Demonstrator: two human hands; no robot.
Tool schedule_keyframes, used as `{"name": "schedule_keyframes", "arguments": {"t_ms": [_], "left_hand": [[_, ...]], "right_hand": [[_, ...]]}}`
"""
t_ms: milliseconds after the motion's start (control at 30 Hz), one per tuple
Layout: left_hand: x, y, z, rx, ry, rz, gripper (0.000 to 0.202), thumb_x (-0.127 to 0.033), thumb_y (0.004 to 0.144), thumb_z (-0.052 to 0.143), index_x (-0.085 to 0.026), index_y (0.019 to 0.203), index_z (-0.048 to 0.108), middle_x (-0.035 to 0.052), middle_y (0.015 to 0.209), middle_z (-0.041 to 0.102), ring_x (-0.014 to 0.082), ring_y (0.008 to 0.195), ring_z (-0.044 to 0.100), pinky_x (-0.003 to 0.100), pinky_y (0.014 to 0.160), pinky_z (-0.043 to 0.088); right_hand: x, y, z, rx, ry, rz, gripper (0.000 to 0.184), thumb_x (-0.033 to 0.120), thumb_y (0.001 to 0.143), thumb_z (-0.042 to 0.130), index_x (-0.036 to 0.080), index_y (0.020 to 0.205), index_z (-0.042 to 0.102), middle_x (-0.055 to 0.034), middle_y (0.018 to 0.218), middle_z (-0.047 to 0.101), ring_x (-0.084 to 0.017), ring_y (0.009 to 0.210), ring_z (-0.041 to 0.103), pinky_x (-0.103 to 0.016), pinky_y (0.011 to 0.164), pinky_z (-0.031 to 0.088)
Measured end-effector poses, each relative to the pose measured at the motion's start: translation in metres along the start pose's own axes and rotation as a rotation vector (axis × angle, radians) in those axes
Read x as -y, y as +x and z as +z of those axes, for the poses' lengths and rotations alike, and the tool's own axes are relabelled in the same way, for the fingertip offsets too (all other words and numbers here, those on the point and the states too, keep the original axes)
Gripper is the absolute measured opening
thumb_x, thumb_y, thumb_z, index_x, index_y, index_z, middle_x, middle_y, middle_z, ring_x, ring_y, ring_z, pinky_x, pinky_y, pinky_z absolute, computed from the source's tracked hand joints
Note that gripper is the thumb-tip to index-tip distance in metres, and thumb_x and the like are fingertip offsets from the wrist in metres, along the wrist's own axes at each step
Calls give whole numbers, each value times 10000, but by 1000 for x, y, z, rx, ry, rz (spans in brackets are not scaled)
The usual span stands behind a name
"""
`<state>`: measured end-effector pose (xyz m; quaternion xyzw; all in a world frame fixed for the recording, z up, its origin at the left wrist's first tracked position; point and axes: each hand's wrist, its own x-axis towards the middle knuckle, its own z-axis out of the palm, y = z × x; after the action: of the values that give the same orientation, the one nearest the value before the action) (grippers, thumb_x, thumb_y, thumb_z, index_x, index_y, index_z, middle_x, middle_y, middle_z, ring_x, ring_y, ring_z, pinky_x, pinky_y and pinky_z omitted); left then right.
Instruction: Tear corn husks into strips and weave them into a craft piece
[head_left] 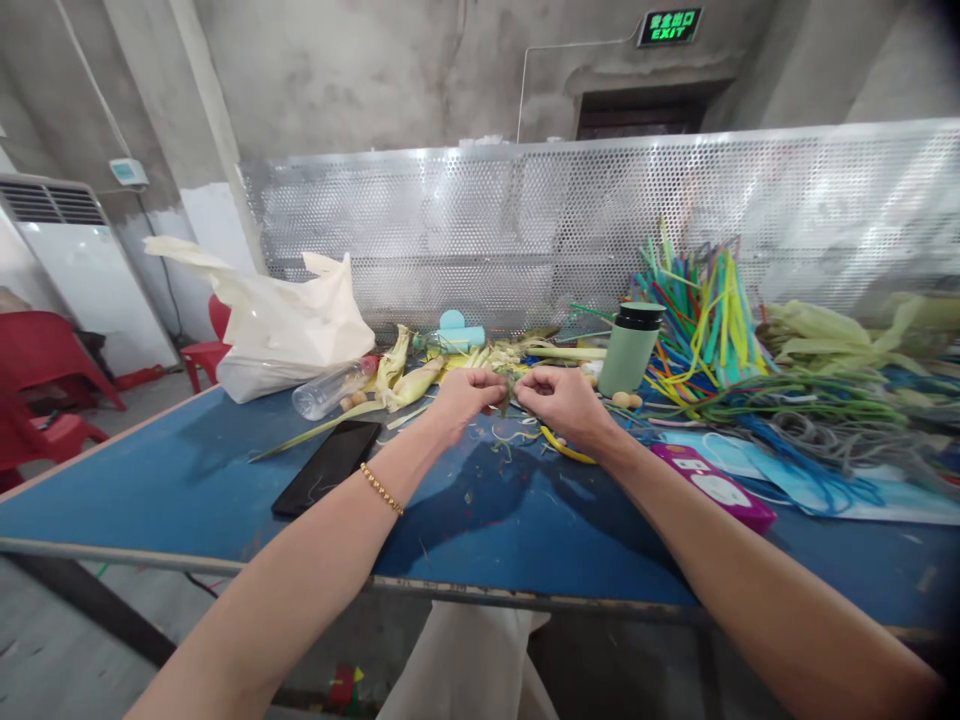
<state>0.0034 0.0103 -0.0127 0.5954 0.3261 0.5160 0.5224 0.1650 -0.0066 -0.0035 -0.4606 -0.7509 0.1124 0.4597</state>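
Remotely, I view the left hand (466, 398) and right hand (564, 402) over the desk (187, 480). Each grip is narrow, pinching a small green fibrous piece (511, 386). The piece is between both hands, left of the green tumbler (628, 355).

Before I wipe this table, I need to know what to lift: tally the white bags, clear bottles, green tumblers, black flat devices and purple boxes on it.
White bag: 1
Clear bottle: 1
Green tumbler: 1
Black flat device: 1
Purple box: 1
Total: 5
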Motion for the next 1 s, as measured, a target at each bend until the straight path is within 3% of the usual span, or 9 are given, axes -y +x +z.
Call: {"name": "schedule_keyframes", "arguments": {"t_ms": [167,400,667,1000], "left_hand": [[-1,0,2,21,-69,-30,66,-30,669,647,-88,694,626,15,586,619,91,532,563,245,574,458],[-2,1,2,29,-91,6,71,-51,678,651,-80,735,620,19,611,636,112,551,605,254,579,480],[3,2,1,2,37,64,71,-65,664,674,-97,690,616,-6,531,606,70,466,515,220,532,442],[-7,1,-3,17,175,66,49,-70,693,639,-96,713,675,20,589,633,98,542,578,215,534,418]], "right_hand": [[4,0,-2,8,51,56,177,276,703,567,152,594,630,1,508,562,-115,492,483,-233,487,379],[2,2,1,-25,337,251,193,333,626,682,143,659,668,-4,505,587,-109,443,486,-238,442,402],[-2,0,6,-15,287,170,119,261,633,629,143,631,642,5,518,578,-96,465,491,-219,461,396],[1,0,1,5,301,157,118,265,659,616,148,648,626,13,526,577,-99,479,510,-225,502,424]]}}
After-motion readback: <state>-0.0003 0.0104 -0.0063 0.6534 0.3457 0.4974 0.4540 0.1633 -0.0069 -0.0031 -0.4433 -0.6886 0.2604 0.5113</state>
